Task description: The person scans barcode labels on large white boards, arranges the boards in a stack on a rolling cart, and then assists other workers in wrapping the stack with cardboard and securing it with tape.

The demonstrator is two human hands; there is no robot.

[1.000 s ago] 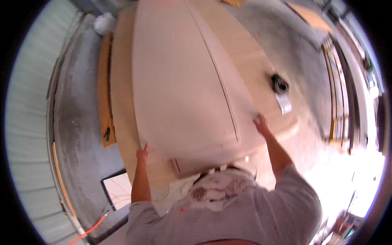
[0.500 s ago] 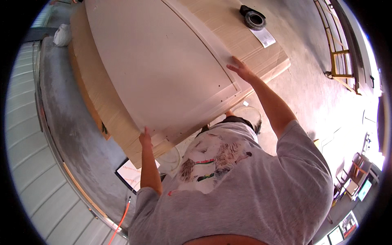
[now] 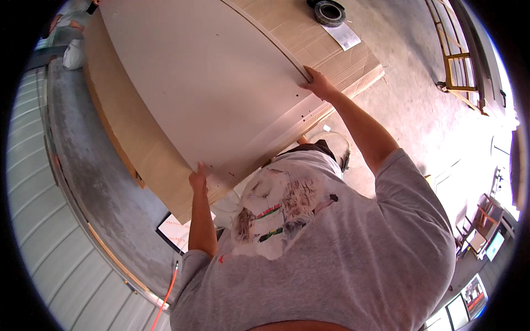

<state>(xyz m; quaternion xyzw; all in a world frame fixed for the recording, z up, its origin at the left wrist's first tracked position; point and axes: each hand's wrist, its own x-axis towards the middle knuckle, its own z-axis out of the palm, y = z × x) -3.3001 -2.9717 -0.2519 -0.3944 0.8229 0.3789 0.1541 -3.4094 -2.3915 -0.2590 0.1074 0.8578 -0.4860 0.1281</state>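
Note:
A large pale board (image 3: 204, 83) with small dark holes near its near end lies on a stack of brown cardboard (image 3: 353, 71). My right hand (image 3: 320, 85) grips the board's right edge. At its near left edge, my left hand (image 3: 199, 177) holds on with the thumb on top; its other fingers are mostly hidden. The board's far end runs out of the picture at the top.
A roll of black tape (image 3: 330, 13) and a white paper sheet (image 3: 342, 36) lie on the cardboard at right. Another person's arm (image 3: 74, 24) shows at far left, above a white bag (image 3: 73, 55). An orange hose (image 3: 167, 295) runs along the floor at lower left.
My right hand has gone from resting open-fingered by the right edge to gripping it. The strip showing beyond that edge has narrowed. The cardboard and tape sit slightly further left in view.

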